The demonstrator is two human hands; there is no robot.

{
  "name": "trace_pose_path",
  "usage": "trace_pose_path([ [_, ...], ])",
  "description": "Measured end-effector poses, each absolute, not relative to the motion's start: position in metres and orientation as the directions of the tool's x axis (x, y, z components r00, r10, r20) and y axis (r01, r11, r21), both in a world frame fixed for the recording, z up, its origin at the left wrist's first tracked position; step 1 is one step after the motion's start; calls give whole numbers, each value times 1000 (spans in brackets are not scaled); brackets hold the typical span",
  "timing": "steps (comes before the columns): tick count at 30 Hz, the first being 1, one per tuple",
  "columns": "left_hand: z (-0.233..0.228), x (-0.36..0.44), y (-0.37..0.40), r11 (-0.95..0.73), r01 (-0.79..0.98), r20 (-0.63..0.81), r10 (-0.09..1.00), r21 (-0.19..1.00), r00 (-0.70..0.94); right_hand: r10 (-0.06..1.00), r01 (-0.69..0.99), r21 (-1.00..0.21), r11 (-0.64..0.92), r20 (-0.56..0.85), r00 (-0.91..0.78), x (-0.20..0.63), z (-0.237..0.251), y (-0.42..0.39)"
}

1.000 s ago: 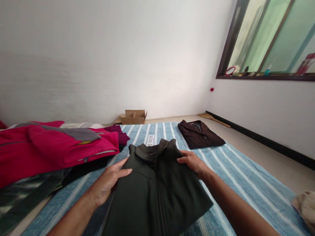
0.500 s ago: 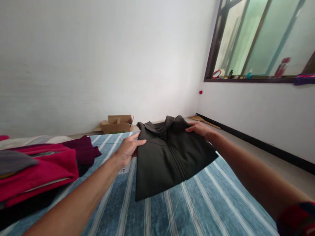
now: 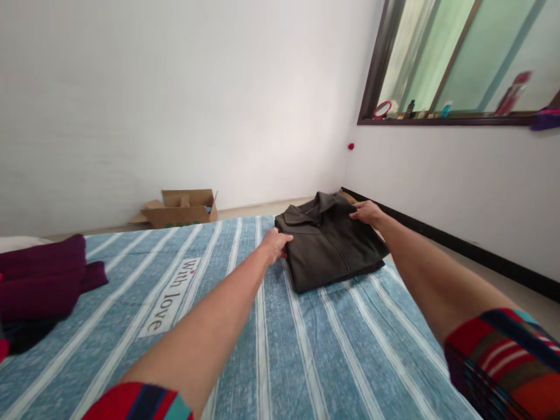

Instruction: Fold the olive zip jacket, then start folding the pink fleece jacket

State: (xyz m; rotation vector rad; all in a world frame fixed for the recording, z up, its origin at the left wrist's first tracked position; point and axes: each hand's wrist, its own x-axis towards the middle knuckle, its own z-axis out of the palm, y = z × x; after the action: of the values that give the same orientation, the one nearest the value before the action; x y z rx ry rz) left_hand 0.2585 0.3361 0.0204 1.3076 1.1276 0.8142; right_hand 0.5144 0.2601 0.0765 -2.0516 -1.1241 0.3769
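Note:
A dark, collared jacket (image 3: 328, 245) with a front seam lies folded at the far right of the striped blue bedsheet (image 3: 280, 350). My left hand (image 3: 276, 242) grips its left edge near the collar, thumb on top and fingers tucked beneath. On the opposite side, my right hand (image 3: 366, 212) pinches the jacket's right shoulder. The garment's collar points toward the wall, and its lower edge faces me. The fingers under the cloth are partly hidden.
Purple clothing (image 3: 48, 274) lies in a pile at the left edge. An open cardboard box (image 3: 184, 210) stands beyond the bed, against the wall. Small items, including a red-rimmed mirror (image 3: 382, 109), line the windowsill (image 3: 446, 121) at upper right.
Both hands have carried the dark jacket away from me and to the right, lowering it onto the bed. My view has turned right, so the clothes pile has slid leftward.

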Motion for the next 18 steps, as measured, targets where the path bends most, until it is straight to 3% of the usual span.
trace_pose_path([
  [6,-15,270,331,178,211,-230,939,961,254,702,558,-595,-579,-16,712,540,8,257],
  [12,-10,270,331,197,190,-239,943,962,230,680,632,-478,-610,94,727,544,17,261],
  [18,-13,268,318,212,173,-249,940,962,231,709,727,-283,-625,184,681,522,19,247],
])
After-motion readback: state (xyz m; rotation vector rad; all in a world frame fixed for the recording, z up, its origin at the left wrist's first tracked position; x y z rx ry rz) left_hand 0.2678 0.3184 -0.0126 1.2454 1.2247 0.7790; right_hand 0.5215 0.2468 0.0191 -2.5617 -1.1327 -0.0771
